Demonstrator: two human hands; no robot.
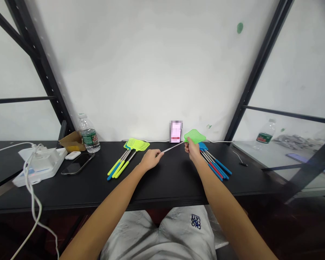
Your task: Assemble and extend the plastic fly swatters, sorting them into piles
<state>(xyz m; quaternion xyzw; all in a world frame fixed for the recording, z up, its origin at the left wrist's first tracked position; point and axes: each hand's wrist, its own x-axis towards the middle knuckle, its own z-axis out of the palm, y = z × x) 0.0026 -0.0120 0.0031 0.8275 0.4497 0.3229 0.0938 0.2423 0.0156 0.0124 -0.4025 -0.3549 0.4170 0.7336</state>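
Above the black tabletop I hold a green fly swatter (196, 136) stretched between both hands. My right hand (192, 148) is closed around it just below its mesh head. My left hand (151, 159) pinches the far end of the thin metal rod, and its fingers hide whatever handle is there. Left of my left hand lies a fanned group of yellow-green fly swatters (137, 144), with a blue one among them. Beside my right forearm rests another group of fly swatters (219, 167) with blue and red handles, their heads partly covered by my hand.
A phone (176, 131) with a lit screen leans on the wall. At left are a water bottle (89, 135), a cardboard box (72, 141), a dark phone (78, 164), a white case (73, 155) and a power strip (43, 168) with cables. A short black cable (242, 163) lies at right.
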